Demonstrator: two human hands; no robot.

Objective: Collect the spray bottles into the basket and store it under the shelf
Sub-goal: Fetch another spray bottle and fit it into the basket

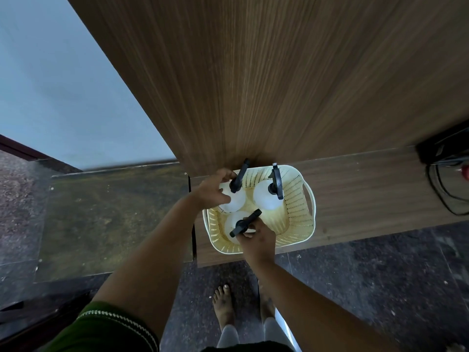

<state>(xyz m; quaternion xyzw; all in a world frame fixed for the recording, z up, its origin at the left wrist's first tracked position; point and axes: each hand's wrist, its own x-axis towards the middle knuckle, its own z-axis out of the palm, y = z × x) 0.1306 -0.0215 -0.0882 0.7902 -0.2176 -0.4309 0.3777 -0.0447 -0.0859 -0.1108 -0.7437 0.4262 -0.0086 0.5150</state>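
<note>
A cream perforated basket (pixel 298 207) stands on a low wooden shelf ledge (pixel 355 191). Three white spray bottles with black trigger heads stand inside it. My left hand (pixel 215 188) grips the far-left bottle (pixel 236 199) by its shoulder and neck. My right hand (pixel 256 237) holds the near bottle (pixel 234 223) at its black spray head. The third bottle (pixel 267 196) stands free at the back right of the basket.
A tall wood-grain panel (pixel 279 72) rises behind the basket. Black cables and a dark device (pixel 446 174) lie on the ledge at the right. Dark stone floor (pixel 380 275) and my bare feet (pixel 223 306) are below. A pale wall (pixel 63 85) stands left.
</note>
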